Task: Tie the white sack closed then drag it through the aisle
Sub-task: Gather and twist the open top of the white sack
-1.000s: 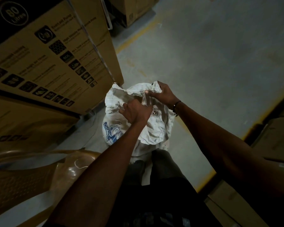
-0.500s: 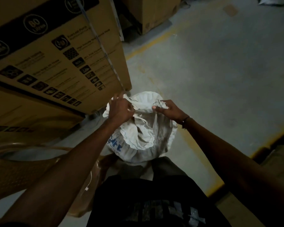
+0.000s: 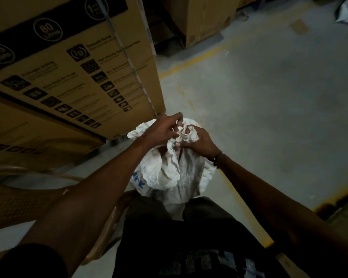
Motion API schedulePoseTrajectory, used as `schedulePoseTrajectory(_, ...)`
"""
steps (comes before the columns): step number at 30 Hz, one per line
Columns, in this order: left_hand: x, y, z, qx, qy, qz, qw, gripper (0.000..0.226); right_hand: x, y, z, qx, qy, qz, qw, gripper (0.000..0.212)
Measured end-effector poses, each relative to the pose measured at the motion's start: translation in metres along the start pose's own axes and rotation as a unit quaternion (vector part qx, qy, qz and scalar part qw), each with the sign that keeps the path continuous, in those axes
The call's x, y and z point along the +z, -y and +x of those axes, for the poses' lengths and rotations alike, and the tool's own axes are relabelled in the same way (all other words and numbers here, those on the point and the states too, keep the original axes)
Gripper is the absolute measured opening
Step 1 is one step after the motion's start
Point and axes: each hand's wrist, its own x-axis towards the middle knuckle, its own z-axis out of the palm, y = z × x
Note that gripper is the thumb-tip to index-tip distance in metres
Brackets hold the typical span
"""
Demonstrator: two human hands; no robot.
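The white sack (image 3: 175, 177) with blue print stands upright on the concrete floor between my legs. Its mouth is gathered into a crumpled bunch at the top. My right hand (image 3: 199, 140) is closed around that bunch of cloth. My left hand (image 3: 163, 130) sits right beside it on the left, its fingers pinching the sack's top edge. Both hands touch each other above the sack. The sack's lower part is hidden behind my trousers.
A tall stack of printed cardboard boxes (image 3: 68, 73) stands close on the left, almost touching the sack. A brown plastic chair (image 3: 18, 199) is at lower left. More boxes (image 3: 203, 19) stand far ahead. Open concrete floor (image 3: 269, 97) with yellow lines stretches to the right.
My hands, spread apart on the sack's open rim half a second ago, have come together, bunching the mouth into a tight gather at the top.
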Motion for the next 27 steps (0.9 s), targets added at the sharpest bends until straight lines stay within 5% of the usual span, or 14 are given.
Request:
schedulePoseTrajectory(8,-0.001,0.026,-0.028,-0.143,-0.117,-0.114,0.976,0.028,0.031,-0.006,0.010,0.046,-0.164,-0.001,0.985,0.063)
schedulePoseTrajectory(14,0.032,0.011,-0.090,-0.203,-0.154,0.058,0.965,0.036,0.049,0.006,0.003,0.078,-0.218,0.032,0.972,0.041)
schedulePoseTrajectory(19,0.070,-0.001,-0.096,-0.299,-0.105,0.170,0.933,0.081,0.061,0.009,0.005,0.099,-0.253,0.019,0.962,0.044)
schedulePoseTrajectory(22,0.076,-0.004,-0.091,-0.324,-0.105,0.171,0.924,0.090,0.066,0.006,0.005,0.106,-0.273,0.026,0.956,0.043)
schedulePoseTrajectory(25,0.077,0.000,-0.080,-0.335,-0.117,0.118,0.927,0.079,0.069,0.002,0.005,0.106,-0.290,0.034,0.950,0.044)
schedulePoseTrajectory(27,0.074,0.011,-0.076,-0.345,-0.108,0.075,0.929,0.049,0.070,0.000,0.005,0.112,-0.297,0.040,0.947,0.048)
